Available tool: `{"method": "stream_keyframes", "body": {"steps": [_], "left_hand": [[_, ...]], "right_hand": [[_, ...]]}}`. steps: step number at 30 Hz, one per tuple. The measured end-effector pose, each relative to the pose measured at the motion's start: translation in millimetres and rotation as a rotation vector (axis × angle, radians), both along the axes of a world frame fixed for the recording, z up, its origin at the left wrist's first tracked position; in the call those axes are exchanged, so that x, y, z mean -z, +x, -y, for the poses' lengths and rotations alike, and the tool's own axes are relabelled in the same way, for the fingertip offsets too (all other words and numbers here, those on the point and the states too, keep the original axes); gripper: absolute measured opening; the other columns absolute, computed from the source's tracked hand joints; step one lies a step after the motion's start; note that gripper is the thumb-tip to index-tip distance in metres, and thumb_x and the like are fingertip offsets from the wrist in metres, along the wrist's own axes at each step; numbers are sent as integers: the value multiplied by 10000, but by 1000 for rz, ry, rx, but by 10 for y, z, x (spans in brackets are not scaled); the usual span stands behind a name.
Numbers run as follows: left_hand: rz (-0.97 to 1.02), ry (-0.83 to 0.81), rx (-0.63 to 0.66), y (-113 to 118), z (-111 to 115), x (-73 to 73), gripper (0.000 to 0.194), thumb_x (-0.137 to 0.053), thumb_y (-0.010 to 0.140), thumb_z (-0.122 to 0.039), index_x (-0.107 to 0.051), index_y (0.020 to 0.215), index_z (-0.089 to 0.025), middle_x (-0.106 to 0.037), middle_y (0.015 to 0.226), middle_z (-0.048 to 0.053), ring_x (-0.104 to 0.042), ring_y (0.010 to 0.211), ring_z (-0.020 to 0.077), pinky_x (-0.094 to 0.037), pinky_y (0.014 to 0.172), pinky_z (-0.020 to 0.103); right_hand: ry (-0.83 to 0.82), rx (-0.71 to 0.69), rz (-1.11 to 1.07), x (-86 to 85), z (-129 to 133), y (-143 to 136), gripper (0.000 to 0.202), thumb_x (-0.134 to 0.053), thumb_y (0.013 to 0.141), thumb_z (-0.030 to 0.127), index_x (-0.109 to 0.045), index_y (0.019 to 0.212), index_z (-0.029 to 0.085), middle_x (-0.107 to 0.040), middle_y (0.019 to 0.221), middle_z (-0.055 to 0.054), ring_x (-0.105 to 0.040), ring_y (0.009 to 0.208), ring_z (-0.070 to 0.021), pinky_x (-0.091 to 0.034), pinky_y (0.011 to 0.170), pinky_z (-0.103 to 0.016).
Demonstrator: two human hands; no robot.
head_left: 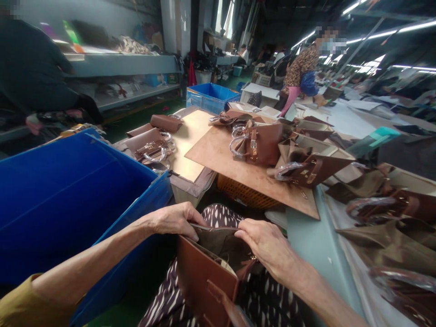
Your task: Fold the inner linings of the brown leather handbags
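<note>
A: State the item and its location.
B: One brown handbag (204,268), unfinished to the eye, on the person's lap, on patterned cloth (166,295). Its mouth is open and faces up.
A: Condition of each grip?
B: Left grip (180,218): thumb and fingers pinching the left part of the far rim (216,229). Right grip (264,240): pinching the same rim further right.
A: Sound handling, in your judgement?
B: Even tension between the two pinches, rim level, fingertips near the edge so the lining is not creased. The stiff front panel (206,272) is best steadied by the lap, not pulled.
A: Orientation?
B: The held rim runs left to right across the lap. The panel's top edge slants from far left to near right; its handle (230,306) hangs toward the person. The body's full long axis I cannot tell.
A: Surroundings?
B: Blue bin (129,154) beside the left arm; pale green bench (306,231) to the right; other brown handbags (269,141) on a tan board (218,156) ahead.
</note>
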State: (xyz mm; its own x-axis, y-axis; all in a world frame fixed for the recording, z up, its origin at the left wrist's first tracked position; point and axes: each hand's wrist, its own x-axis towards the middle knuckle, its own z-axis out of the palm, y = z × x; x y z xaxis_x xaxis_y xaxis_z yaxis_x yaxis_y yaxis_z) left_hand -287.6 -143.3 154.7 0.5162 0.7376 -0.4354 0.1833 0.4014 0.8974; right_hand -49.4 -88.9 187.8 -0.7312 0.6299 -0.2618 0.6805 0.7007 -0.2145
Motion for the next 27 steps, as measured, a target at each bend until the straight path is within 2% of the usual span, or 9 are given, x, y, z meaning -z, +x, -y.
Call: {"method": "stream_keyframes", "body": {"steps": [9,15,21,27], "left_hand": [[20,19,18,10,-2,-15,326,-606,630,-132,-701,941,-161,-696,800,-22,-586,668,120,-439,613,160],[-42,73,2,2,37,-38,341,-609,637,-162,-694,967,-152,-683,815,-15,-567,687,134,-443,625,173],[-143,165,-51,33,85,-47,276,-615,641,-179,-707,898,-141,-646,725,-30,-528,636,122,-396,538,153],[-277,290,-28,52,83,-147,233,-613,663,-223,-703,857,-129,-580,635,-47,-460,561,90,-328,477,154]], "right_hand": [[10,-119,-94,76,119,-248,176,-469,887,280,-546,744,213,-665,724,18,-596,656,-148,-257,531,-256],[101,-210,-150,126,114,-315,163,-467,888,280,-540,752,226,-659,712,30,-581,644,-157,-229,542,-274],[127,-184,-106,171,116,-315,263,-375,923,302,-547,740,224,-658,671,1,-576,628,-161,-228,554,-282],[152,-154,-129,186,147,-326,270,-364,919,282,-548,731,222,-653,648,0,-581,614,-161,-214,544,-286]]}}
